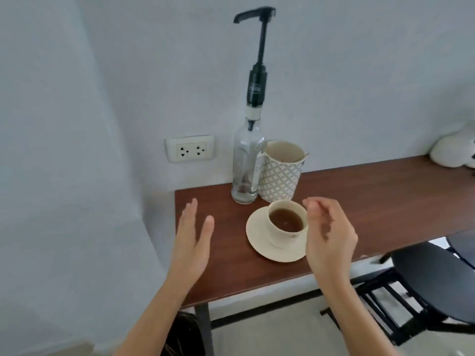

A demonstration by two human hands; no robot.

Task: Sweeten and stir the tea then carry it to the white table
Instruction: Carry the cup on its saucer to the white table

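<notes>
Both hands empty: left hand (191, 242) flat and spread, right hand (327, 235) loosely curled beside the full teacup (286, 223). A brush could slop tea onto saucer (259, 242) or surface (359, 196).

The scene is lit evenly by soft, diffuse daylight, and only faint shadows are cast on the counter (359, 201). Slight softness and compression blur are seen throughout. Straight lines are bowed by wide-angle distortion toward the edges. No strong glare is produced.

Cream cup (282, 233), lattice-patterned mug (280, 179)
</notes>
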